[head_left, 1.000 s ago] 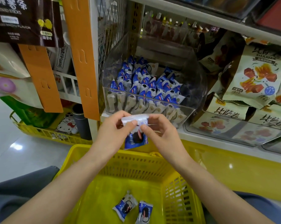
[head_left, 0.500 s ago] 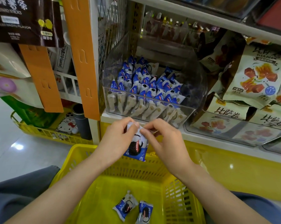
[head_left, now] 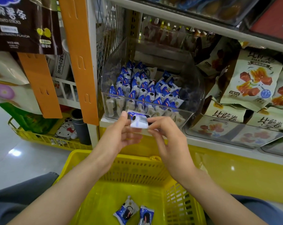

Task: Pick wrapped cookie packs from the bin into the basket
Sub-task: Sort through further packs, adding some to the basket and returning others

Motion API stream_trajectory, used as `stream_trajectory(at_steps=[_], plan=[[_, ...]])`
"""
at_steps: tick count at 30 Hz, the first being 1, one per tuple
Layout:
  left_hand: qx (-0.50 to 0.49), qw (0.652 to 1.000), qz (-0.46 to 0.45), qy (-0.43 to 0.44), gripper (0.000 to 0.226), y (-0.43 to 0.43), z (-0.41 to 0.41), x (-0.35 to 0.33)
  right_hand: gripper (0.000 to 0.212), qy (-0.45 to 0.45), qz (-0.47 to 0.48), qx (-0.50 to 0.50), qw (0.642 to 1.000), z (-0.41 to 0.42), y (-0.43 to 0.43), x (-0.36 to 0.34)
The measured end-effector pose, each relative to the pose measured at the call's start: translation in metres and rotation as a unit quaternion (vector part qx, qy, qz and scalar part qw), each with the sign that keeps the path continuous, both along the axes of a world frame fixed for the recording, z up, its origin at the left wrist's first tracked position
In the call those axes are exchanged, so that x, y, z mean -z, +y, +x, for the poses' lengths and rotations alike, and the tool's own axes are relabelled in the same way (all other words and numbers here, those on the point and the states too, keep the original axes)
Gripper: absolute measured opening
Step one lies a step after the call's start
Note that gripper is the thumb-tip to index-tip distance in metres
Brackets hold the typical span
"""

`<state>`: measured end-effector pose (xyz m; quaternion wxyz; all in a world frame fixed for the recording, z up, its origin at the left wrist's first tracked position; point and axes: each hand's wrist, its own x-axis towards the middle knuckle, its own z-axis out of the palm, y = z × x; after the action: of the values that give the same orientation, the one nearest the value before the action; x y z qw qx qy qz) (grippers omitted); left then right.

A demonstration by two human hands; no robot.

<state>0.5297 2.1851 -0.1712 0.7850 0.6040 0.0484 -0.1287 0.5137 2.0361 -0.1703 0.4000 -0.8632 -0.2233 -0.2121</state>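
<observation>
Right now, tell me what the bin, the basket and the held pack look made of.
Bin: clear, glossy hard plastic, probably acrylic; the cookie packs show through its walls.
Basket: yellow moulded plastic with slotted walls and a slight sheen.
Held pack: thin, shiny printed film, likely plastic; it catches glare.

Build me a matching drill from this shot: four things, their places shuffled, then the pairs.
1. held cookie pack
2. clear bin
3. near yellow basket
4. brown snack bag

A. on the white shelf
B. hanging at upper left
C. pinched between left hand and right hand
D. at the bottom of the view

Pairs: 1-C, 2-A, 3-D, 4-B
</observation>
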Motion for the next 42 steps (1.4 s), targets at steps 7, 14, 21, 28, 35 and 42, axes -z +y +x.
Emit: stream_trajectory(at_steps=[7,14,21,28,35,42], plan=[[-0.069,0.996,0.047,-0.031,0.020,0.002,-0.004,-0.002,0.014,0.015,-0.025,-0.009,1.000,-0.004,0.007,-0.001],[-0.004,0.989,0.090,-0.119,0.019,-0.001,-0.007,-0.005,0.021,0.343,0.290,-0.007,0.893,0.002,0.009,-0.004],[-0.035,0.889,0.353,-0.290,0.030,-0.003,-0.013,0.007,0.021,0.368,0.346,0.031,0.863,0.003,0.010,-0.002],[-0.011,0.909,0.310,-0.278,0.031,-0.003,-0.011,0.012,0.030,0.368,0.304,-0.010,0.879,0.001,0.010,-0.003],[-0.026,0.881,0.382,-0.278,0.021,0.003,-0.009,0.015,0.024,0.323,0.223,-0.030,0.919,0.001,0.014,0.004],[-0.043,0.889,0.383,-0.248,0.018,0.005,-0.004,0.012,0.027,0.316,0.188,-0.027,0.930,0.001,0.016,0.005]])
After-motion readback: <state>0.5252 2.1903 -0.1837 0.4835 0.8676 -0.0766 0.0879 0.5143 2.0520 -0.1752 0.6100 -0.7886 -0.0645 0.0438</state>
